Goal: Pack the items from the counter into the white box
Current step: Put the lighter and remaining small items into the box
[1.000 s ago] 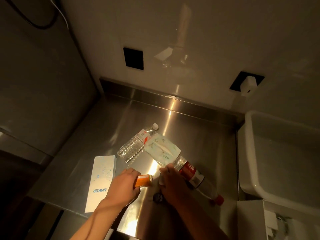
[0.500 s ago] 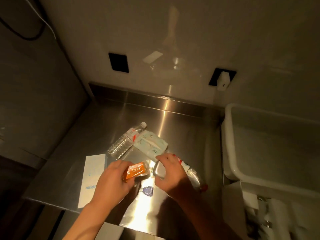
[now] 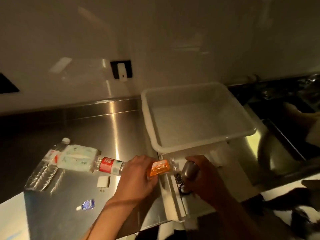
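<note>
My left hand [image 3: 136,177] grips an orange packet [image 3: 159,168] just left of the white box [image 3: 174,210], a low open carton at the counter's right end. My right hand [image 3: 207,181] holds a rounded grey metal object [image 3: 189,170] over that box, with something dark and beaded [image 3: 181,183] below it. On the steel counter [image 3: 86,129] lie a red-labelled bottle [image 3: 108,166], a pale tissue pack [image 3: 77,159], a clear water bottle [image 3: 43,168], a small white plug [image 3: 103,182] and a small blue sachet [image 3: 87,204].
A large white plastic tub [image 3: 197,118] stands behind the white box, its inside bare. A wall socket with a white charger [image 3: 121,71] sits above the counter. To the right is a dark sink area [image 3: 285,135]. The counter's front edge runs below my arms.
The view swung right. Both hands moved right from the middle of the counter to the white box, the left carrying the orange packet, the right carrying the grey metal object.
</note>
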A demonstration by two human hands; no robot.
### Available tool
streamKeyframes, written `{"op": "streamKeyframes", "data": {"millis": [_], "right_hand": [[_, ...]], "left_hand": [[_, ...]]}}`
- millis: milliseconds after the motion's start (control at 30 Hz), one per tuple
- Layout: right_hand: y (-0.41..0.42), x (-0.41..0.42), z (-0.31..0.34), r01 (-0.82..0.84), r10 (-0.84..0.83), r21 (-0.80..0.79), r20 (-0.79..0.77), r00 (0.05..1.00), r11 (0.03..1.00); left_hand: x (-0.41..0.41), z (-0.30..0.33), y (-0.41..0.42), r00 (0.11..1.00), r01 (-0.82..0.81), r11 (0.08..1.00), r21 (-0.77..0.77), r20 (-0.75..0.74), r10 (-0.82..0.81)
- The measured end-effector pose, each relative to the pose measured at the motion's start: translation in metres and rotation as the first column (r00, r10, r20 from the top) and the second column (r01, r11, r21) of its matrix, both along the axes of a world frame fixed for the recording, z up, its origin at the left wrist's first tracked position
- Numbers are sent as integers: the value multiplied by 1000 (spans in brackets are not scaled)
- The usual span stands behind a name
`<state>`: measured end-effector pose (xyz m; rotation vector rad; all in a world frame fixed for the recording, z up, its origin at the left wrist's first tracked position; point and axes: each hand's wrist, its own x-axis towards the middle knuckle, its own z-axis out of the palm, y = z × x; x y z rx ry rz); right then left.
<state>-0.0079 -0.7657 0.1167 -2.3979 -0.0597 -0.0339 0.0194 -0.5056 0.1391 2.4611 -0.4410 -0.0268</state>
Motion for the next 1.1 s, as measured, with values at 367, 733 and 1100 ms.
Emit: {"op": "streamKeyframes", "data": {"millis": [367, 733, 1100], "right_hand": [[-71, 11, -58, -358, 306, -276, -213, 928, 892], [-89, 14, -77, -442, 335, -219, -396, 855, 870], [-87, 18, -85, -370, 253, -253, -398, 882, 894]], "left_hand": [[2, -25, -79, 988, 148, 951, 272, -82, -130], [-12, -44, -133, 950, 302, 870, 389, -196, -242], [-21, -75, -163, 910, 355, 820, 449, -366, -194]]}}
